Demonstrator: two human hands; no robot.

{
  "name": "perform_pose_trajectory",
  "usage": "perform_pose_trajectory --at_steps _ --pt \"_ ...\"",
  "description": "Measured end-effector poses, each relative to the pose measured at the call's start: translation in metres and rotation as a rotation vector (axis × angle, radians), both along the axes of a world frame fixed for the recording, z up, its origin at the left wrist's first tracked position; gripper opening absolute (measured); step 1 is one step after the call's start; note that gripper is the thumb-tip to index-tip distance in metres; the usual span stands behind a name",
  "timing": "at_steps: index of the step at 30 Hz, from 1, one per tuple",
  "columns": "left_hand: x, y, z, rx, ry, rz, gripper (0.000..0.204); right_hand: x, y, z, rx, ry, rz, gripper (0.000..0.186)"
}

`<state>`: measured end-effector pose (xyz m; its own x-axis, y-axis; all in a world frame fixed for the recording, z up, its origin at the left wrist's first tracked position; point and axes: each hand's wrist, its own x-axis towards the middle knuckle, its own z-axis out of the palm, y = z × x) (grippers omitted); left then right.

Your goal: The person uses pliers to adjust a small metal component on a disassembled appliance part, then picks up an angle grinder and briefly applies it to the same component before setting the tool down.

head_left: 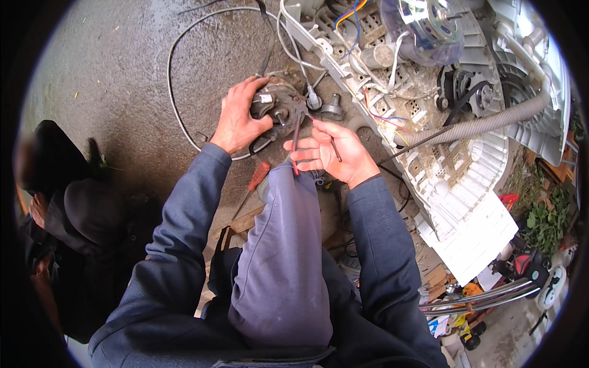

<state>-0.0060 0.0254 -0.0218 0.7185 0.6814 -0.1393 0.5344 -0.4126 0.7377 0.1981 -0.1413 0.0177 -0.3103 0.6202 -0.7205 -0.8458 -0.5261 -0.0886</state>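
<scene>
- The grimy metal part, roundish and irregular, sits low over the wet ground, just ahead of the person's grey-trousered knee. It lies right of the left hand and ahead and left of the right hand.
- The left hand is partly open, curved over the left side of the metal part, with fingers along its far edge and thumb on its nearer face; it has hold of it.
- The right hand is half open, palm partly showing. It loosely holds a slim red-handled tool, apparently pliers or snips; the thumb is on one handle and the other crosses the fingers.
- The tool's head points away from the person, at the right side of the metal part; whether they touch is unclear. One handle runs nearly straight back to the knee, the other slants back and right across the palm.
- The metal part's outline is too rounded and covered to give a clear long axis.
- A red-handled screwdriver lies left of the knee, its shaft slanting back and left.
- A grey plug and a dark round fitting lie just right of the metal part.
</scene>
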Motion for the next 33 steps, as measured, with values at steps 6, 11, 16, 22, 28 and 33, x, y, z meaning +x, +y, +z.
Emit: perform_pose_trajectory --at_steps 6,11,16,22,28,33 --pt "-0.003 0.0 -0.004 -0.013 -0.018 0.009 0.079 -0.004 -0.001 -0.01 0.064 0.199 -0.117 0.051" --pt "-0.006 0.002 -0.003 -0.032 -0.001 -0.014 0.08 -0.003 -0.004 -0.003 0.001 -0.004 0.0 0.049" --pt "-0.002 0.0 0.007 -0.023 0.036 -0.035 0.081 -0.005 0.002 0.018 -0.095 -0.309 0.172 0.045" --pt "0.003 -0.004 0.013 0.048 0.021 -0.104 0.081 -0.001 0.004 0.032 -0.163 -0.485 0.286 0.039" --pt "0.004 -0.009 0.014 0.066 0.012 -0.151 0.082 0.01 0.003 0.018 -0.101 -0.713 0.487 0.035" --pt "0.003 -0.008 0.013 0.036 0.031 -0.17 0.087 0.008 0.009 0.031 -0.165 -0.702 0.478 0.039"
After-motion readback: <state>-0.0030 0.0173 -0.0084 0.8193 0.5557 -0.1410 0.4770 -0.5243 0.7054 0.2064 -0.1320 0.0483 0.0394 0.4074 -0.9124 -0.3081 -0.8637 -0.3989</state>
